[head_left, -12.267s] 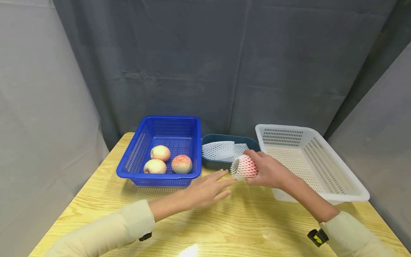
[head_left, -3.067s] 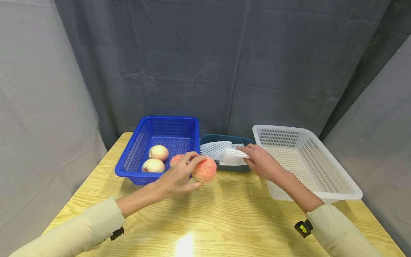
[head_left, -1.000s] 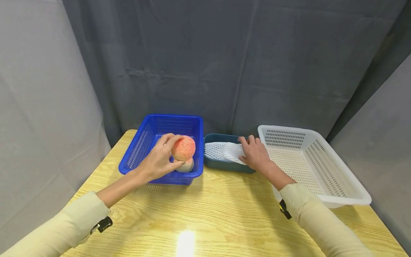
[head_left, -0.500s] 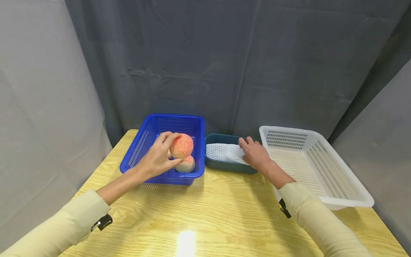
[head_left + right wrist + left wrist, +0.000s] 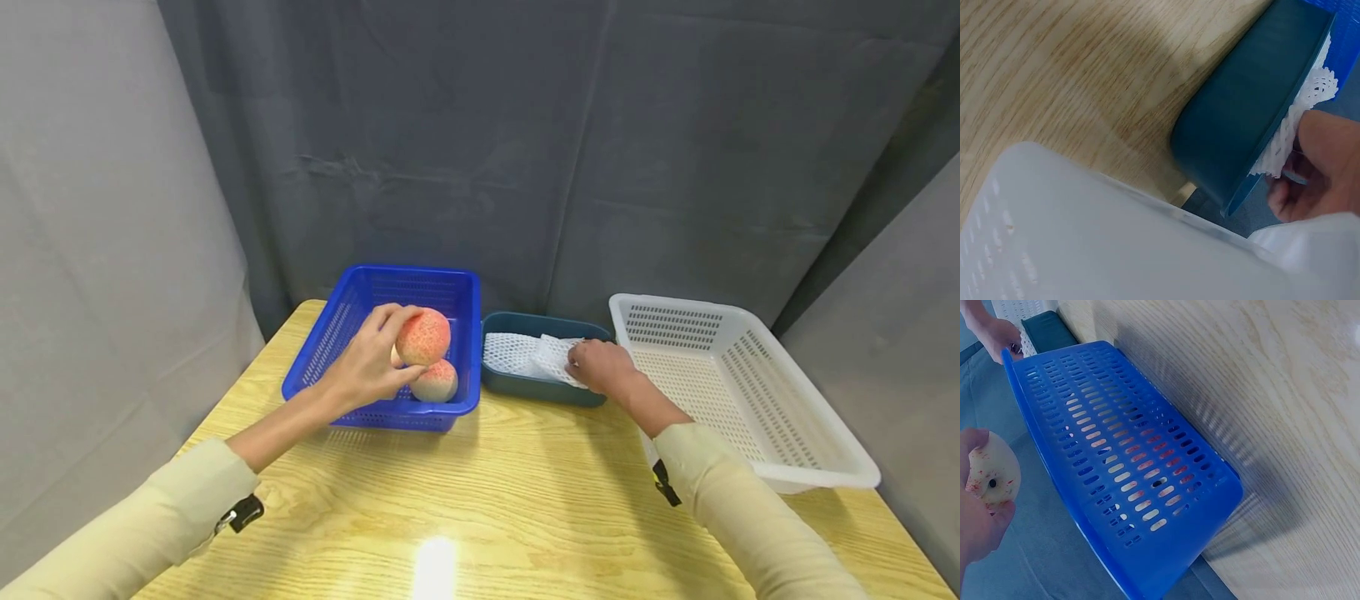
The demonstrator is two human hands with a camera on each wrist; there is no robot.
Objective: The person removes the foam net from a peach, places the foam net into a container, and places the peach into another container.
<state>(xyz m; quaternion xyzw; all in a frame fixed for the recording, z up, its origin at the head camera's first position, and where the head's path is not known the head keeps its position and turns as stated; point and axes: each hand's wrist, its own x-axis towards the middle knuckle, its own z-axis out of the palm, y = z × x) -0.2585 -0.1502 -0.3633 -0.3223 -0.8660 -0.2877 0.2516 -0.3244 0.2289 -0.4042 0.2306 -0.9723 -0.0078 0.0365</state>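
Observation:
My left hand [image 5: 375, 358] grips a red-and-cream peach [image 5: 423, 337], its fingers on top and thumb below, above the front of the blue basket [image 5: 300, 367]. In the left wrist view a dark spot shows on the held peach [image 5: 999, 469]. Another peach [image 5: 435, 385] sits in the basket just beneath; a further pale one is mostly hidden behind my fingers. At the right end of the dark teal bin [image 5: 540, 390], my right hand [image 5: 603, 367] pinches a white foam net sleeve [image 5: 553, 357]. Its fingers are curled at the sleeve in the right wrist view. More foam netting [image 5: 510, 353] lies to the left in the bin.
A white perforated basket [image 5: 750, 358] stands right of the teal bin, close to my right forearm. All three containers rest on a wooden table [image 5: 480, 483]. A grey curtain [image 5: 450, 150] hangs behind, and pale cloth walls flank both sides.
Over the last few seconds my left hand has carried the peach leftward over the blue basket. In the last half second my right fingers have curled onto the foam net sleeve, bunching it up.

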